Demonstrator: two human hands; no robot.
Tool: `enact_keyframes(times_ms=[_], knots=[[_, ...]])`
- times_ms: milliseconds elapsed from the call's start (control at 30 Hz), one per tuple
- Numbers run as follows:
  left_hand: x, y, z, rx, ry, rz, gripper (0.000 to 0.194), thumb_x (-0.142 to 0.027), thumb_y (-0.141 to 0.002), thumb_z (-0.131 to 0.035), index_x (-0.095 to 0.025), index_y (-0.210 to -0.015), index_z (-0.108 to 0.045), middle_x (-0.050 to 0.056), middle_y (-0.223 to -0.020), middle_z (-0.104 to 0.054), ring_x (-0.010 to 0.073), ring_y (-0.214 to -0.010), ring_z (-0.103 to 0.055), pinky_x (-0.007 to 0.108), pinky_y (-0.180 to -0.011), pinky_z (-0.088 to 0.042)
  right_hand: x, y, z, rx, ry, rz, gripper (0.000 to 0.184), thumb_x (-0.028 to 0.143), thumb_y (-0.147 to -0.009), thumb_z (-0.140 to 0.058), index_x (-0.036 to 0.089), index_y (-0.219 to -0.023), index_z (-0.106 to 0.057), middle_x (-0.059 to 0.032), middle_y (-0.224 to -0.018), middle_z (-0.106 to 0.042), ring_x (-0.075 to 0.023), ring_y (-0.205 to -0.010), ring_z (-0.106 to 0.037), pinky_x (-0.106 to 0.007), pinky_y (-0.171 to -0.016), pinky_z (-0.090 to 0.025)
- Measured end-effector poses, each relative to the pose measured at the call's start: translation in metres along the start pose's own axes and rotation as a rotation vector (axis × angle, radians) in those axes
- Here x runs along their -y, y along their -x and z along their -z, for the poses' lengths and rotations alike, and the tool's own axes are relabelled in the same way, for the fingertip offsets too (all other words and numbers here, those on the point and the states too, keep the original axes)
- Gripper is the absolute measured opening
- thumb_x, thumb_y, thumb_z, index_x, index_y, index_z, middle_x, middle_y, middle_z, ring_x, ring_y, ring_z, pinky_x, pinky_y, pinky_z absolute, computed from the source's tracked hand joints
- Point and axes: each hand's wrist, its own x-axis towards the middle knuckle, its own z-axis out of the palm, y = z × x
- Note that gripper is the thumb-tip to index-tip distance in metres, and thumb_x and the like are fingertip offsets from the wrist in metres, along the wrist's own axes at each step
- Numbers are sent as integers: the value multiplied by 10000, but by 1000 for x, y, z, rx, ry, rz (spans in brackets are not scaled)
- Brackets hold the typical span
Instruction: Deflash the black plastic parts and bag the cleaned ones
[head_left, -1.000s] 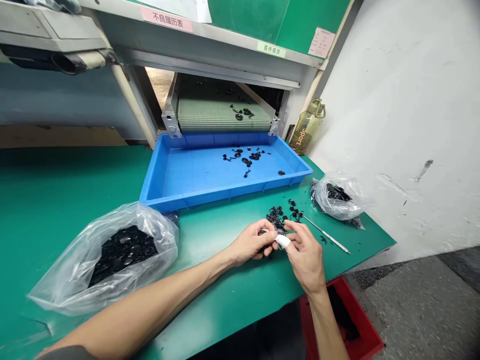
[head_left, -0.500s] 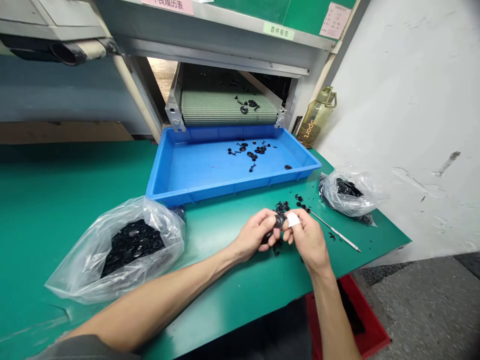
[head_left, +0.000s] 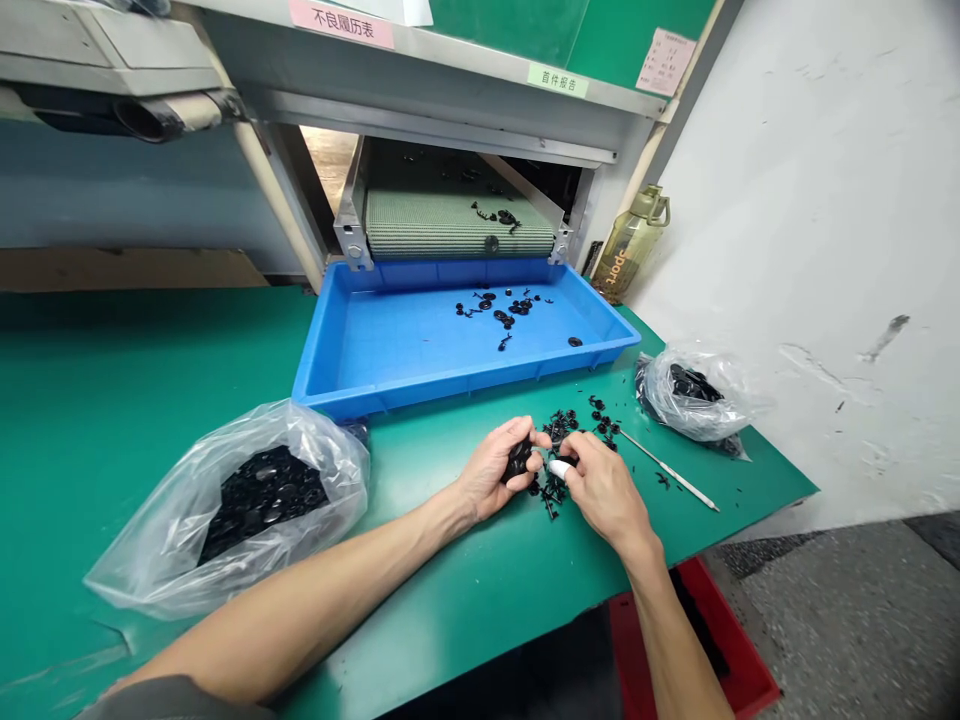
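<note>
My left hand is curled around several black round plastic parts, which show between thumb and fingers. Close by on the right, my right hand reaches down at the pile, a white cover on one finger. Its bent fingers close around a black plastic part, partly hidden by them. Beneath and behind both hands lies a loose pile of small black plastic pieces, some round and some thin branching scraps.
A blue tray with scattered black parts stands below a green conveyor belt. Clear bags of black parts lie left and right. A thin white stick lies near the right bag. A bottle stands behind.
My hands have come apart slightly; the right one has dropped from the parts in my left hand toward the pile. On the conveyor, a black disc has moved forward to the belt's front edge.
</note>
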Motion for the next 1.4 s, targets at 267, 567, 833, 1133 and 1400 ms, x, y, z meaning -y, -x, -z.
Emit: enact_keyframes(times_ms=[267, 567, 833, 1133, 1400], knots=[[13, 10, -6, 114, -526, 21, 420, -492, -834, -609, -170, -1089, -523, -47, -572, -551, 38, -367, -357, 131, -327, -253, 0, 18, 6, -125, -405, -179, 369, 269, -840, -456, 187, -1162, -616, -57, -980, -659, -143, -666, -670, -263, -580, -544], [15, 13, -9, 143, -812, -77, 324, -477, -889, -499, -172, -781, -519, -54, -498, -503, 53, -392, -338, 166, -395, -256, 6, 35, 4, -23, -475, -218, 230, 264, -800, -564, 195, -1007, -634, -16, -784, -683, -153, -640, -662, -233, -528, -513], [17, 14, -8, 149, -703, -53, 358, -514, -876, -507, -178, -754, -505, -50, -494, -497, 53, -371, -352, 159, -366, -256, 12, 20, -5, -135, -205, -120, 211, 295, -899, -420, 200, -796, -577, 19, -583, -603, -114, -492, -545, -220, -487, -413], [4, -1, 1, -52, -67, -73, 345, -348, -784, -709, -145, -1016, -554, -24, -689, -508, 48, -490, -473, 92, -321, -267, 11, -22, 4, -39, 135, -43, 336, 88, -808, -430, 207, -1046, -636, -87, -1092, -609, -188, -857, -593, -280, -698, -403], [-3, -1, 1, -25, 152, 36, 319, -406, -785, -704, -203, -940, -512, -30, -676, -510, 50, -460, -470, 77, -284, -251, 4, -19, 0, -18, 175, -30, 201, 145, -815, -486, 222, -930, -631, -43, -938, -597, -161, -745, -544, -264, -639, -367]])
